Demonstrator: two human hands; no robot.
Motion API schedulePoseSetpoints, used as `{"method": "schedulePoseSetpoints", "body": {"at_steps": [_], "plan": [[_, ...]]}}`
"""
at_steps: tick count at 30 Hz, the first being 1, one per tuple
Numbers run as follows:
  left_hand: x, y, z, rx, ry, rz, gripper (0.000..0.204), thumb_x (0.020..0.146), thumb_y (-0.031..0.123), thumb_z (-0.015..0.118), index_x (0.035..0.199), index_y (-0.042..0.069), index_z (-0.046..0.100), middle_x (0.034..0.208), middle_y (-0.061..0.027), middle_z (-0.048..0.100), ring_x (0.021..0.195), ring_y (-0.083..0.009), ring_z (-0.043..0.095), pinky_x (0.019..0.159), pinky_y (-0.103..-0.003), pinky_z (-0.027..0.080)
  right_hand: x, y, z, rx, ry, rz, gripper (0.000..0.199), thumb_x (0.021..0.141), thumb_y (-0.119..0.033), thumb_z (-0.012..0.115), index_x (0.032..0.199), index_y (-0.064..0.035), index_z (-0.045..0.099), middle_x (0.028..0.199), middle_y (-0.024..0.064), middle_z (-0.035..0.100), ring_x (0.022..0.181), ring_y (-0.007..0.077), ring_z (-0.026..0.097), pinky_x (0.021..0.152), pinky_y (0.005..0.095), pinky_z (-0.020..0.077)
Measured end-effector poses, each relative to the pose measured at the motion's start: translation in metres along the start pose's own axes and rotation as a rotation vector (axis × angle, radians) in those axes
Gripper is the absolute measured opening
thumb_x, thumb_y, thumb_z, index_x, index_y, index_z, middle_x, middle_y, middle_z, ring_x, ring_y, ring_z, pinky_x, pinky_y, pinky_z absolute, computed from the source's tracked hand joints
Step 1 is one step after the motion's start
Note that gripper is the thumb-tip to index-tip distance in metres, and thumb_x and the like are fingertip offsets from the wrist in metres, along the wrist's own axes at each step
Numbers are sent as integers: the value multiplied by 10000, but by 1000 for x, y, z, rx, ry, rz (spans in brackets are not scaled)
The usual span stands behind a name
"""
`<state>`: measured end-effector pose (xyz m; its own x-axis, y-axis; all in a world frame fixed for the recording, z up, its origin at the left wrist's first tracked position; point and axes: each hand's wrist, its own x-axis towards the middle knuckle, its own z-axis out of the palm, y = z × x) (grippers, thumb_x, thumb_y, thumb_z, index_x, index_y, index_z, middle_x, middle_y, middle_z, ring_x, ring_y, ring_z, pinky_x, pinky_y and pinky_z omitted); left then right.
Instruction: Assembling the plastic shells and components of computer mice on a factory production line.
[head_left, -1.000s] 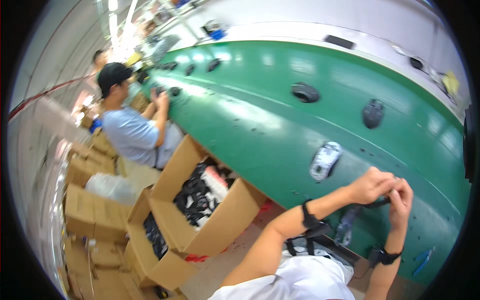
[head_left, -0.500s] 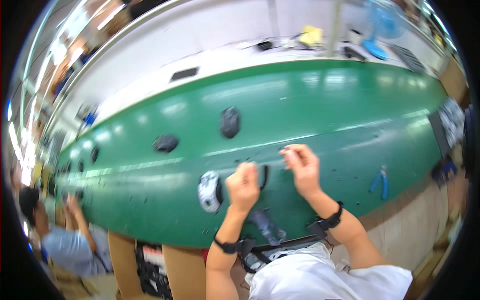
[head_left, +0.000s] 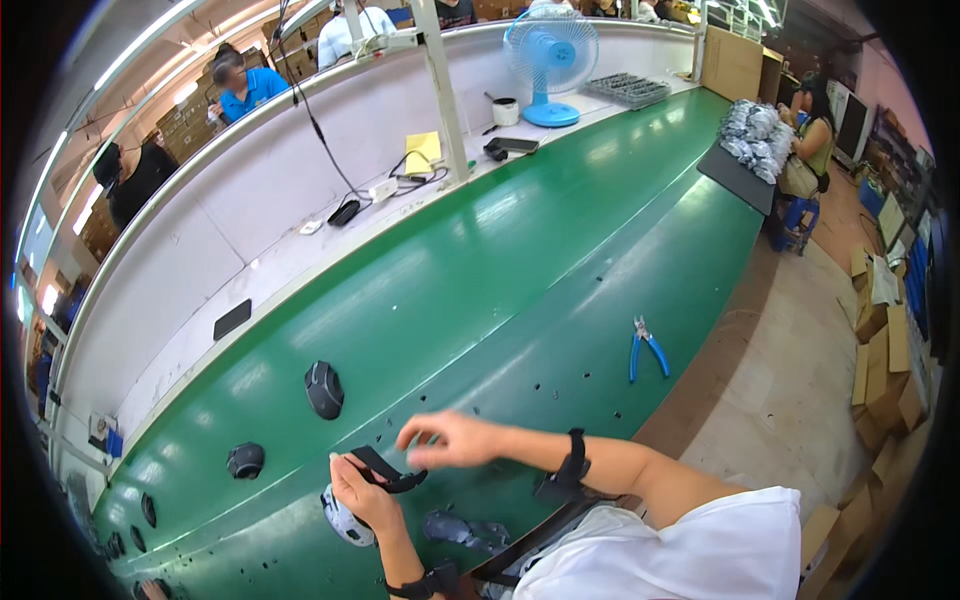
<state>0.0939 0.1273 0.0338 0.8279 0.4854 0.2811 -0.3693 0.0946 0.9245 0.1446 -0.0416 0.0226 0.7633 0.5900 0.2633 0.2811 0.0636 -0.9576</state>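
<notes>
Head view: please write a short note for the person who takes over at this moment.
Left hand: holds a flat black part by its left end, above the green belt.
Right hand: open, fingers spread just above the part, not gripping it.
Nearby: white and grey mouse shell under the left hand, black mouse further up the belt, blue pliers to the right.
Done: part picked up. Left: cannot tell.

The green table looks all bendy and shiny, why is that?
In the head view, the fisheye lens curves the straight green table toward the rim, and black corners frame the round picture. Ceiling lights leave pale glare streaks on it. The right hand is slightly blurred; the left hand, holding a black part, looks sharper.
</notes>
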Motion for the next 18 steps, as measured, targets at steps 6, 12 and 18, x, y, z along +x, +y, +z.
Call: {"method": "schedulePoseSetpoints", "body": {"at_steps": [6,12,18], "plan": [[-1,-13,-10,131,-70,14,320,1012,267,441,1104,-28,524,928,-133,625,736,-169,616,636,-275,478,-8,-10,6,-151,-32,-10,350,871,-272,658,1092,-9,591,849,132,653,762,193,620,721,324,484],[31,1,-94,1508,96,-45,783,803,443,687,1327,-61,398,1351,-220,431,1264,-375,379,1036,-507,319,4,16,-20,385,287,125,216,935,-217,590,982,-6,585,831,17,632,792,71,575,713,236,470],[30,-10,-99,1547,-70,-301,855,674,453,785,1293,-25,439,1386,-207,383,1274,-400,360,1007,-519,346,5,14,-19,406,280,173,223,929,-221,598,983,-5,589,826,29,638,779,75,578,733,245,471]]}}
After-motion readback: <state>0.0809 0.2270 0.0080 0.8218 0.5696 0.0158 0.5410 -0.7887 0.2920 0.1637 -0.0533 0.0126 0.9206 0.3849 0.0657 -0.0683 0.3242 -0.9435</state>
